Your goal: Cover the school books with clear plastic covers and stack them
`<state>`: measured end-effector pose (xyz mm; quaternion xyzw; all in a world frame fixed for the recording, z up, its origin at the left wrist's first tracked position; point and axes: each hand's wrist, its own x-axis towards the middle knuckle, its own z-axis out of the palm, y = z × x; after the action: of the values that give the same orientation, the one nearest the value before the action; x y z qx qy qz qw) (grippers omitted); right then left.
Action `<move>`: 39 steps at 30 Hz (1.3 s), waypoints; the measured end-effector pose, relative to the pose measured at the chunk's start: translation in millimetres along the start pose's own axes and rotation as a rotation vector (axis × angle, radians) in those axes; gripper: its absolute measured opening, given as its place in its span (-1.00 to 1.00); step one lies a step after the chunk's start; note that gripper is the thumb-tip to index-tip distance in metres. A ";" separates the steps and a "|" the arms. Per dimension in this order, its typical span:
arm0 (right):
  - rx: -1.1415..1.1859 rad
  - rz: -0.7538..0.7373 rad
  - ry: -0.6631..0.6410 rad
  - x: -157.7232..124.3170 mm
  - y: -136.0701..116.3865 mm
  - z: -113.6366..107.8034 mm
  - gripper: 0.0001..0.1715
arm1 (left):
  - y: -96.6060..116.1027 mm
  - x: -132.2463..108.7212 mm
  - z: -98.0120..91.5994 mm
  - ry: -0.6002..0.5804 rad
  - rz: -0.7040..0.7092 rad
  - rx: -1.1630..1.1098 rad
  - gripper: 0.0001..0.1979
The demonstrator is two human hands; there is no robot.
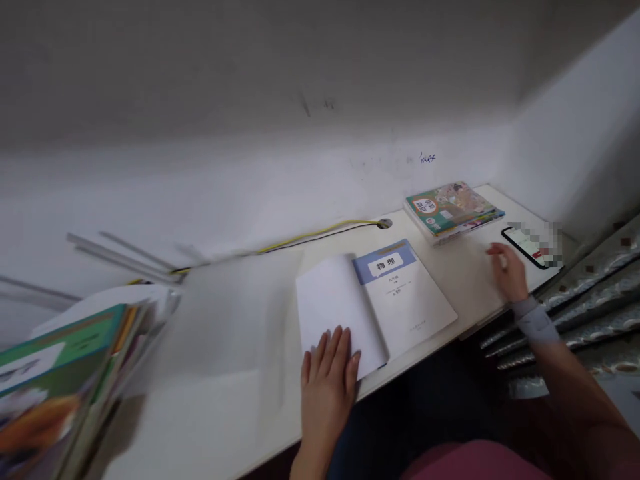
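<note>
Head view, 物理 textbook [404,298], left hand [327,380] atop, small print [397,287] blurred

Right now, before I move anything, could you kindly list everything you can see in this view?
flat white desk: one, white, along the wall
blue-and-white physics textbook: one, blue and white, open on the desk, white page turned left
stack of glossy illustrated books: one, green and multicoloured, far end of the desk
black smartphone: one, black, screen lit and partly pixelated, right of the stack
thin yellow cable: one, yellow, running along the wall to a round desk hole
thick pile of books: one, green and multicoloured, blurred, lower left
left hand: one, bare, flat on the white page
right hand: one, bare, near the phone, with a grey wrist band
</note>
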<state>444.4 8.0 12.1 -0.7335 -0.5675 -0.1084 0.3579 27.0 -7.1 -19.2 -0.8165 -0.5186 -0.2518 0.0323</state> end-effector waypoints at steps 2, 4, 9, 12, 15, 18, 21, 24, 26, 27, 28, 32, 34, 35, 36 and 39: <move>0.182 -0.274 -0.219 -4.5 -59.4 13.7 -0.59 | -0.6 -0.2 -4.3 -0.014 -0.018 0.004 -0.53; 0.305 -0.559 -0.439 -9.7 -114.3 29.4 -0.54 | -5.9 -0.7 -10.0 -0.032 -0.051 0.018 -0.52; 0.355 -0.879 -0.701 -17.7 -197.4 68.4 -0.21 | -41.1 -7.1 -24.5 -0.105 -0.235 0.115 -0.42; 0.317 -0.870 -0.800 -19.7 -216.1 88.2 -0.14 | -62.6 -15.5 -28.8 -0.134 -0.323 0.147 -0.40; 0.315 -0.858 -0.830 -23.5 -222.8 99.5 -0.15 | -72.4 -22.3 -29.0 -0.130 -0.369 0.137 -0.41; 0.328 -0.838 -0.800 -29.0 -223.4 102.9 -0.21 | -73.6 -25.2 -27.8 -0.115 -0.401 0.104 -0.42; 0.325 -0.817 -0.769 -33.6 -222.8 103.4 -0.27 | -74.0 -26.5 -26.4 -0.087 -0.413 0.070 -0.44; 0.320 -0.822 -0.755 -35.9 -223.4 103.9 -0.31 | -77.1 -28.3 -24.1 -0.037 -0.411 0.044 -0.45; 0.315 -0.837 -0.756 -36.6 -224.0 104.3 -0.33 | -79.6 -29.6 -22.4 -0.010 -0.407 0.028 -0.46; 0.311 -0.845 -0.759 -36.8 -224.1 104.4 -0.35 | -80.6 -30.1 -21.7 -0.004 -0.407 0.022 -0.45; 0.308 -0.851 -0.761 -37.0 -223.8 104.5 -0.36 | -81.4 -30.6 -21.2 -0.004 -0.408 0.017 -0.45; 0.326 -0.855 -0.760 -36.7 -220.0 104.2 -0.43 | -82.7 -31.2 -21.1 -0.015 -0.410 0.001 -0.44; 0.342 -0.858 -0.760 -35.8 -217.1 103.8 -0.45 | -82.9 -31.2 -21.4 -0.018 -0.418 -0.008 -0.45; 0.349 -0.863 -0.761 -35.0 -215.7 103.6 -0.46 | -83.0 -31.1 -21.4 -0.017 -0.424 -0.015 -0.44; 0.353 -0.870 -0.763 -34.2 -214.6 103.3 -0.46 | -83.1 -31.1 -21.3 -0.014 -0.430 -0.023 -0.44; 0.354 -0.899 -0.775 -31.9 -214.1 101.3 -0.48 | -83.2 -31.0 -20.5 0.006 -0.442 -0.051 -0.43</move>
<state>213.9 70.9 7.2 -0.3383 -0.9191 0.1216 0.1616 -63.0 -1.0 -32.5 -0.6829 -0.6782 -0.2682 -0.0428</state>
